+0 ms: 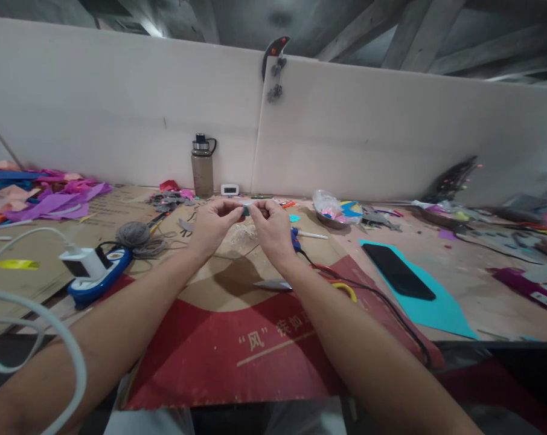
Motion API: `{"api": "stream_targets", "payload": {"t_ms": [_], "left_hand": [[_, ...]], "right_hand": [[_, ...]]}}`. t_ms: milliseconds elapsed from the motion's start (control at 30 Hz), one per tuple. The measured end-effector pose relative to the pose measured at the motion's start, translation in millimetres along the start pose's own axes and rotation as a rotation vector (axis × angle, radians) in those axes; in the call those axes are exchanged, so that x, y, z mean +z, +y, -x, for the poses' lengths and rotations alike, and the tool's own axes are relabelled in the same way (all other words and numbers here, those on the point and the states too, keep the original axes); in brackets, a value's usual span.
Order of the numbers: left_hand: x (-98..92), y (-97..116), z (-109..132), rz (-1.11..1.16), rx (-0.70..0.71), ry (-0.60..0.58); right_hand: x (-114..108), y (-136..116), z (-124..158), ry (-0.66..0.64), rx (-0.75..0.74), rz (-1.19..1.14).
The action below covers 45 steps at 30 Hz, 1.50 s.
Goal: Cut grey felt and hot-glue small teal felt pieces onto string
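My left hand (214,228) and my right hand (274,231) meet above a cardboard sheet (201,362). Between their thumbs and fingertips they pinch a small teal and pale piece (246,210), mostly covered by the fingers, so its kind does not show. Just right of my right hand lies a blue glue gun (296,240) with a white glue stick (313,235) sticking out. Under my right wrist are scissors (273,284), blades pointing left, with a yellow and orange handle showing past the forearm. Dried glue strands (241,237) lie on the cardboard below the hands.
A bottle (203,169) and small white digital clock (229,190) stand by the back panel. At left are grey yarn (135,234), a blue power strip (99,279) and felt scraps (69,199). A phone (398,270) rests on turquoise sheet at right; a bowl (331,220) sits behind.
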<state>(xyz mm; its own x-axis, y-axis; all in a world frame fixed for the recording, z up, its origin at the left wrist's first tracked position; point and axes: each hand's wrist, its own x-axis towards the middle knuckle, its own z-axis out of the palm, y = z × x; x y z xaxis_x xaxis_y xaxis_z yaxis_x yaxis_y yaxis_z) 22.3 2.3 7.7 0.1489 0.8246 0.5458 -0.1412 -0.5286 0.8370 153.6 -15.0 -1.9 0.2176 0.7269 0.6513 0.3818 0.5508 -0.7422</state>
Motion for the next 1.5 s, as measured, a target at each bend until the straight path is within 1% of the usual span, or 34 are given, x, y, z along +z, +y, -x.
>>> {"api": "stream_targets", "payload": {"t_ms": [133,333,633,867,1067,1267,1500], "left_hand": [[0.3,-0.2,0.0,0.011,0.003,-0.003],[-0.2,-0.9,0.0,-0.015,0.017,-0.019],[-0.1,-1.8,0.4,-0.052,0.018,0.007],[0.4,-2.2,-0.1,-0.034,-0.005,0.015],[-0.4,-5.2,-0.1,-0.048,0.000,0.016],[1.4,-4.7,1.2,-0.028,-0.027,0.036],[1.9,-9.4,0.8,0.001,-0.032,0.040]], "right_hand": [[0.2,-0.2,-0.1,0.009,-0.021,-0.009],[0.3,0.0,-0.1,0.006,-0.010,-0.004],[-0.2,-4.0,0.7,0.006,-0.012,0.022],[0.8,-2.9,1.5,-0.003,-0.028,0.013],[1.6,-5.8,3.0,-0.021,-0.015,0.031],[1.8,-7.8,4.1,-0.021,0.023,0.040],[1.6,-7.4,4.4,-0.021,0.021,0.054]]}}
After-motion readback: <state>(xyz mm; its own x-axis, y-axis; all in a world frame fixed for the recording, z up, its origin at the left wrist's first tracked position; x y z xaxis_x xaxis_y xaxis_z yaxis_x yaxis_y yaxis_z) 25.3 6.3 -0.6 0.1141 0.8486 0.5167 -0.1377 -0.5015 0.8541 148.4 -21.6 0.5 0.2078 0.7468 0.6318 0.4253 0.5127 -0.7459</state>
